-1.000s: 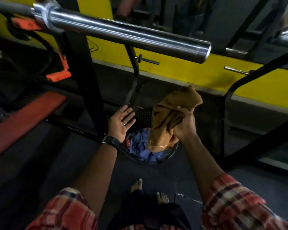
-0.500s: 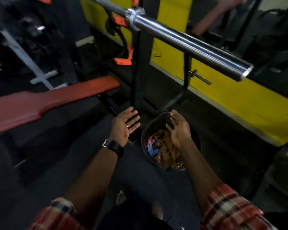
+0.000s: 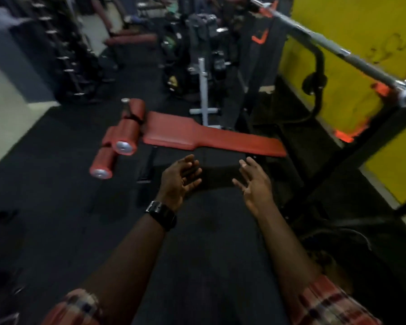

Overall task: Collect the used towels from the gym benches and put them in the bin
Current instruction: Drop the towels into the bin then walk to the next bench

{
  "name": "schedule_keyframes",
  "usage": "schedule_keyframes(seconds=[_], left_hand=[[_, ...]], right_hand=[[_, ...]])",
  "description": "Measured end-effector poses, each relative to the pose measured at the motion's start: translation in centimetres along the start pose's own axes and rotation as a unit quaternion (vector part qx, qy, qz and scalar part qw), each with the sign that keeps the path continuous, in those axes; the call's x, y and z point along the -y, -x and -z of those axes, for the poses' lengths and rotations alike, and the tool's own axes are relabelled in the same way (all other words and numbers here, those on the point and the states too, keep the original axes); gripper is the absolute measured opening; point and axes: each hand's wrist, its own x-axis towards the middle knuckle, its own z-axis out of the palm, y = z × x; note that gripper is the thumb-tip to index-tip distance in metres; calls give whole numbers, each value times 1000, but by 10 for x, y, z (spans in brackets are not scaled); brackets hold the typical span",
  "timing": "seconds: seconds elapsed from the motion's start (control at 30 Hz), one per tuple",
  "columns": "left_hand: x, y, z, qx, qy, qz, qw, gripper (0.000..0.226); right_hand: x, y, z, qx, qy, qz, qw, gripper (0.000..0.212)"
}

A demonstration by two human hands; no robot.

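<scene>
Both hands empty rn. Left hand, w/ the watch on its wrist, is spread wide, fingers relaxed, palm turned inward. Right hand is same, fingers straight-ish & apart, holding nothing. Both hang over the dark floor, just short of the red counter.

No towel in either hand, and none that I can see on that red counter or its roller pads. Bin: I think it's the dark round rim low on my right, beside my right forearm. Something brownish sits in it, prob a towel, but it's too dim to be sure.

Step, as I judge it: btwn drop-offs, looking for the nxt used towel.

Nxt move: scan the other counters. The maroon ones far back are well apart from me, so that's a walk down the aisle. There's a greenish patch back there, too blurred to call. Mind the barbell at upper right when I turn. Once a towel's found: pinch it w/ one hand, gather the loose end, carry it back to the bin.
</scene>
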Motion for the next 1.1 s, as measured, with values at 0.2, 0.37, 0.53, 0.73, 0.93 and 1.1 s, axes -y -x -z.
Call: schedule_keyframes(seconds=[0.2,0.37,0.53,0.73,0.93,1.1], left_hand=[[-84,5,158,-85,19,-76,993,21],[-145,1,269,-163,66,-118,977,20],[-180,-24,351,-201,88,-137,966,21],[-235,-101,435,-231,89,-152,957,22],[-327,-193,503,-242,77,-157,954,22],[-382,-263,569,-266,83,-154,948,23]], right_hand=[[-63,20,-162,107,20,-24,994,22],[-113,37,-281,174,26,-44,983,18],[-159,23,-373,220,45,-71,972,29],[-221,-39,-497,239,49,-93,965,26],[-253,-118,-634,254,40,-104,961,24],[-286,-176,-739,266,63,-95,957,27]])
